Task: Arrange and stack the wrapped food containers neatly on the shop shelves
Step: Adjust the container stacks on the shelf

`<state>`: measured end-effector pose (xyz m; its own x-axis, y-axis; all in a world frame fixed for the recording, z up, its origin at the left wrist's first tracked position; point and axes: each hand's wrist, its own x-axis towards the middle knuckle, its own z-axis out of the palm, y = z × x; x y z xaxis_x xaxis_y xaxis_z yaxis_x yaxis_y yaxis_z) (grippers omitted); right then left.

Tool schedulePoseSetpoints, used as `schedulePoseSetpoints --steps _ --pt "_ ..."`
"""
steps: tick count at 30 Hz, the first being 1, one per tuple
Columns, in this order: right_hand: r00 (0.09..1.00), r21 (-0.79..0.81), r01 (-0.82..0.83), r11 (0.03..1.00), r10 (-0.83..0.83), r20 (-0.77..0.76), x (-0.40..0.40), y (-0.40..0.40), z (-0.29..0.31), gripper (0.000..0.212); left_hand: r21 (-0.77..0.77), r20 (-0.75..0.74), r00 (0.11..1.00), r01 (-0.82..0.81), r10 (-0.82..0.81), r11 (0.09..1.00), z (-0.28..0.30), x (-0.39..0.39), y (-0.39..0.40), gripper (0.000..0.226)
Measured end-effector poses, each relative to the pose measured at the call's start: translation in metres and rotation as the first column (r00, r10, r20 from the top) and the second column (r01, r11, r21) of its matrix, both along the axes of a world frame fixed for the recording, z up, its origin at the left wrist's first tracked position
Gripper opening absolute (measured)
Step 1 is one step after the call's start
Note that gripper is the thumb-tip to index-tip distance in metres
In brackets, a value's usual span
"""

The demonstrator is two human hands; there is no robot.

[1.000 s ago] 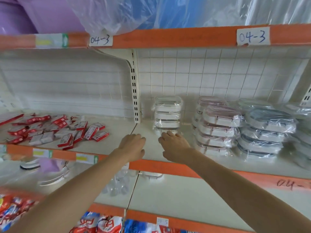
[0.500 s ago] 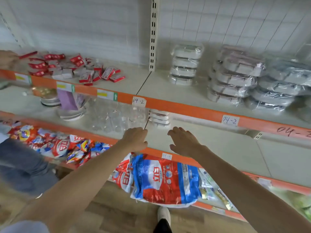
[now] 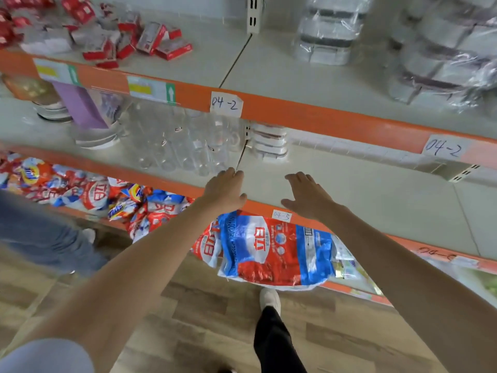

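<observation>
The small stack of clear plastic-wrapped food containers point(image 3: 269, 141) sat at the back of the pale middle shelf point(image 3: 363, 189), beside the clear glass jars point(image 3: 183, 146). It looked light and rigid, but the film probably slippery, so gripping both short sides seemed safest. The left hand point(image 3: 224, 191) and right hand point(image 3: 308, 196) reached forward palm-down over the shelf edge, fingers loosely extended, holding nothing.

Orange shelf edge point(image 3: 309, 114), red-white-blue detergent bag point(image 3: 271, 251), red-and-white small boxes point(image 3: 161, 41), purple box point(image 3: 78, 106)
</observation>
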<state>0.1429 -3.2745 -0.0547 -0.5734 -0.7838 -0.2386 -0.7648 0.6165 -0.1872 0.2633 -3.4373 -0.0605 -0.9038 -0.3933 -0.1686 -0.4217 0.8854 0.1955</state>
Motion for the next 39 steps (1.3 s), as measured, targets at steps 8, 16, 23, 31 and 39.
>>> schedulePoseSetpoints --steps 8,16,23,31,39 --pt "0.991 -0.286 0.120 0.951 -0.133 -0.029 -0.108 -0.053 -0.077 0.077 -0.035 -0.316 0.949 -0.028 0.015 0.999 -0.077 -0.102 -0.037 0.044" --pt "0.981 -0.515 0.160 0.842 -0.195 -0.014 -0.196 -0.108 -0.115 0.104 -0.162 -0.542 0.840 -0.080 -0.021 0.984 -0.120 -0.176 -0.062 0.049" --pt "0.963 -0.627 0.255 0.736 -0.138 0.229 -0.228 -0.157 -0.110 0.108 -0.249 -0.467 0.884 -0.131 0.000 0.960 -0.143 -0.189 -0.077 0.056" --pt "0.885 -0.755 0.461 0.465 -0.182 0.428 -0.241 -0.079 -0.131 0.075 -0.177 -0.436 0.897 -0.164 0.072 0.971 -0.125 -0.240 -0.078 0.068" --pt "0.854 -0.550 0.519 0.655 -0.379 0.356 -0.231 0.021 -0.183 0.096 -0.163 0.027 0.999 0.039 -0.035 0.986 -0.104 -0.279 -0.089 0.104"
